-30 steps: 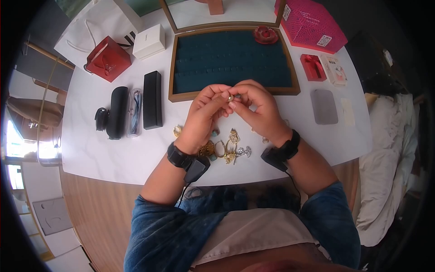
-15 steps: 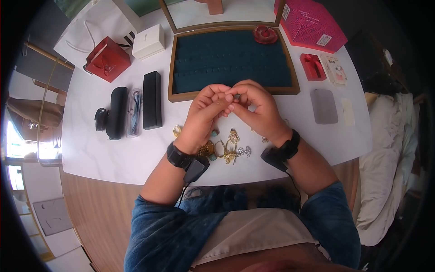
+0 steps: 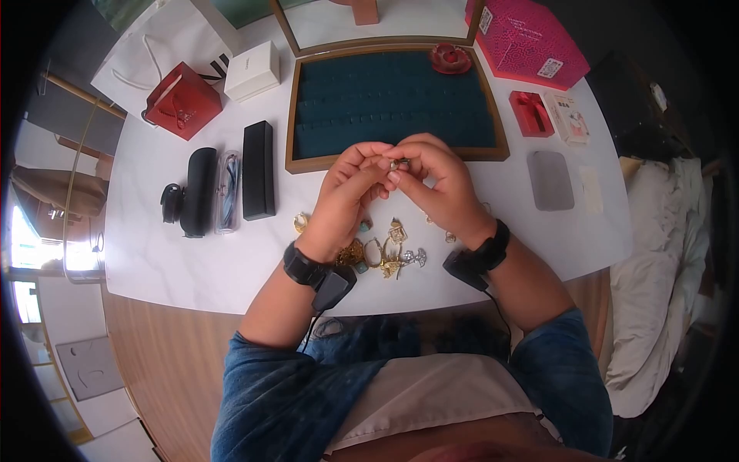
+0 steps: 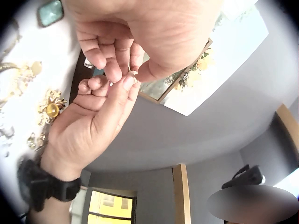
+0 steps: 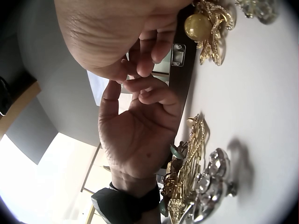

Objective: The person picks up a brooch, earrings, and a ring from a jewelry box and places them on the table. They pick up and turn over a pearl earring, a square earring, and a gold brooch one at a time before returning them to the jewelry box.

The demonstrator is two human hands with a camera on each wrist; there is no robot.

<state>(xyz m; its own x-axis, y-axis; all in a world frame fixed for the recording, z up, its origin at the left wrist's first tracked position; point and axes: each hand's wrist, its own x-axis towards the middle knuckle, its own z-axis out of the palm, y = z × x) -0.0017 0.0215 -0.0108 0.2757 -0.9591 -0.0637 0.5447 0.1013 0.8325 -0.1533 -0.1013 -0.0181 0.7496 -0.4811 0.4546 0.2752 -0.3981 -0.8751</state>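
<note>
Just in front of the jewelry case (image 3: pixel 396 127), the left hand (image 3: pixel 348 191) and right hand (image 3: pixel 440 185) meet at their fingertips. Between them they pinch a small shiny piece of jewelry (image 3: pixel 398 164), mostly covered by fingers; its exact kind I cannot tell. The case has a wooden frame, a dark teal lining and a raised lid. Below the hands lies a pile of gold jewelry (image 3: pixel 390 266) with a silver brooch (image 3: pixel 416 257) beside it. A gold ring (image 3: pixel 301 222) sits by the left wrist. In the right wrist view a gold brooch with a round yellow bead (image 5: pixel 198 28) shows up close.
At the left stand a black long box (image 3: pixel 259 169), a dark glasses case (image 3: pixel 198 191), a red gift bag (image 3: pixel 185 100) and a white box (image 3: pixel 254 71). To the right are a pink box (image 3: pixel 533 46), a small red box (image 3: pixel 531 115) and a grey pad (image 3: pixel 550 181).
The fingers shift slightly around the small jewelry piece. It was hidden by them half a second ago and shows again now. Both forearms stay in place.
</note>
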